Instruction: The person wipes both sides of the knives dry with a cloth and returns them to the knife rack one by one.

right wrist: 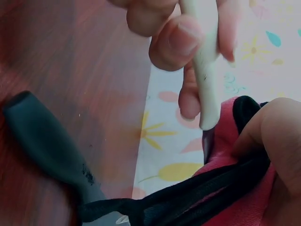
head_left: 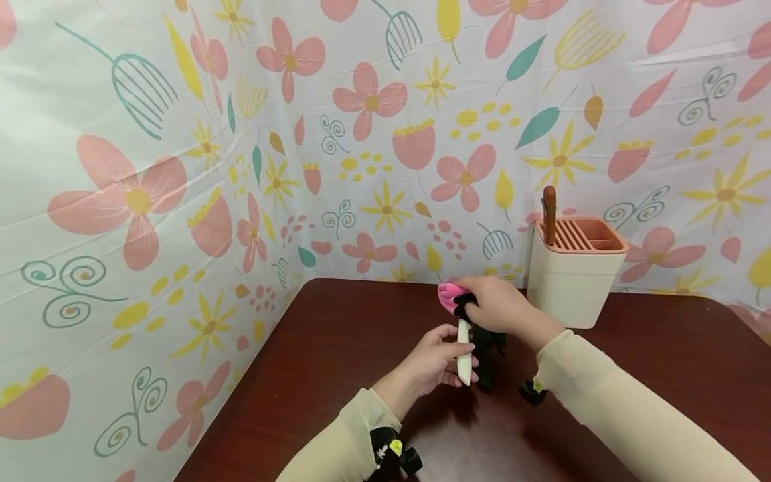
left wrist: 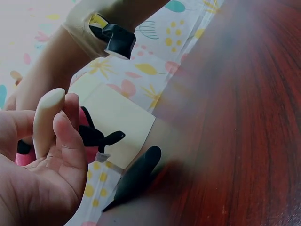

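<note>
White handle (head_left: 464, 358) gripped between curled left fingers (right wrist: 178, 43); right fingers (right wrist: 288, 125) clutch pink cloth (head_left: 449, 296).

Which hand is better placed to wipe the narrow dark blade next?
Probably the right hand: it grips the bunched pink fabric at the blade, while the left hand holds its slim white handle.

White-handled knife (head_left: 464, 366), blade (right wrist: 207, 145) partly hidden by bunched pink cloth (head_left: 450, 298), black-strapped
</note>
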`<state>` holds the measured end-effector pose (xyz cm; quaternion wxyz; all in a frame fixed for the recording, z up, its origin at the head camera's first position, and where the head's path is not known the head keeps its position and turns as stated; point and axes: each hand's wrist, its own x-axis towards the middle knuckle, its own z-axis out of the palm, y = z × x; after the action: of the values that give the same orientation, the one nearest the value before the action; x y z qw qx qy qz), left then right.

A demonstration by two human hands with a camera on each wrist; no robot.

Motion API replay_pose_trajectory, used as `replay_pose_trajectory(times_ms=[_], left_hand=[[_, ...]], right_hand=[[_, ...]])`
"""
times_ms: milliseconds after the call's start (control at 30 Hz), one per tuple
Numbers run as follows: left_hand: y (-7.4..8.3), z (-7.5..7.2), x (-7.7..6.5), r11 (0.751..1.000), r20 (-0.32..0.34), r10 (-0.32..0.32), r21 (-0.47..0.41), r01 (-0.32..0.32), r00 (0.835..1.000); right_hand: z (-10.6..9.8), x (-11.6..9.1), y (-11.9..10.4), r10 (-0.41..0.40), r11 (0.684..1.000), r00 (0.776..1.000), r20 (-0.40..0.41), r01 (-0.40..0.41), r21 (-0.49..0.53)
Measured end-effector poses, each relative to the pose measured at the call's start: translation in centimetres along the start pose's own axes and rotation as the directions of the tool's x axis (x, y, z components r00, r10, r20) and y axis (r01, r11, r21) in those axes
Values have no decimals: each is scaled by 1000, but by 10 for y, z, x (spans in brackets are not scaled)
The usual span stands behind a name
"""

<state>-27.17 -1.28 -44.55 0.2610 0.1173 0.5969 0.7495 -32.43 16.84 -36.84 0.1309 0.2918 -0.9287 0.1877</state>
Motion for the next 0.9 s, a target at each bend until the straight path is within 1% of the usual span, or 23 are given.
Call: replay_pose_trajectory(times_ms=[100, 300, 433, 500, 567, 733, 800, 900], left_hand=[[0, 1, -1, 1000, -1, 1, -1, -1, 1000], [2, 0, -1, 1000, -3, 17, 7, -17, 1000], [3, 0, -1, 1000, -14, 31, 7, -30, 999], [3, 0, -1, 999, -13, 37, 5, -37, 999], [4, 0, -1, 998, -1, 57, 8, -57, 998], [4, -1, -2, 992, 19, 123, 15, -123, 992], [4, -1, -2, 991, 19, 131, 16, -131, 991], [3, 0, -3, 992, 17, 126, 15, -126, 992]], right_hand=[[-1, -5, -4, -12, 1000, 1000, 8, 12, 20], [-6, -14, -12, 2, 996, 999, 38, -5, 88], [-8, -22, -15, -3, 989, 999, 31, -1, 146], [-8, -26, -15, -8, 982, 1000, 15, 5, 188], [-8, -30, -14, -8, 970, 1000, -19, 12, 241], [-4, -42, -12, 40, 928, 993, -113, 5, 373], [-1, -45, -12, 58, 917, 989, -134, 0, 400], [4, -48, -12, 70, 909, 985, -155, 0, 416]])
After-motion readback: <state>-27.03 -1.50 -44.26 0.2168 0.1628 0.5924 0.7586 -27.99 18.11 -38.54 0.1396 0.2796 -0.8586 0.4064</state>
